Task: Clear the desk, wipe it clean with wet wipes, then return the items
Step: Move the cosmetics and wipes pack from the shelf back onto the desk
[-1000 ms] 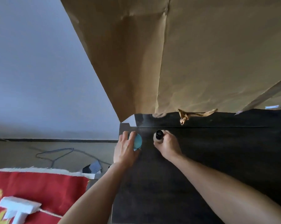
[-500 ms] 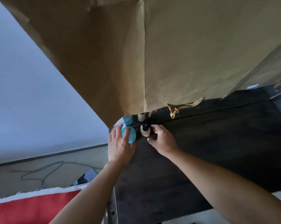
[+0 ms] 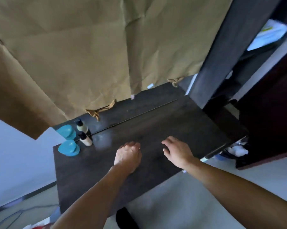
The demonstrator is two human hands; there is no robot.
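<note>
My two bare forearms reach in from the bottom edge over a dark wooden desk (image 3: 156,129). My left hand (image 3: 128,154) is above the middle of the desktop, its fingers loosely curled downward and holding nothing. My right hand (image 3: 177,151) is near it on the right, close to the desk's front edge, with its fingers relaxed and slightly spread. It is empty too. I cannot tell whether either hand touches the wood. Farther off, at the desk's far left corner, a rounded blue container (image 3: 69,148) sits on the surface. Just beside it on the right stands a small cream bottle (image 3: 86,140) with a black cap, upright. Both are well apart from my hands. Directly behind them, a glossy back panel (image 3: 139,104) shows their mirror images. Above the panel, creased brown paper (image 3: 90,55) covers the back, with twisted paper ties hanging at its lower edge. A dark upright post (image 3: 222,55) rises at the desk's far right corner. Pale floor (image 3: 180,204) shows below the front edge.
</note>
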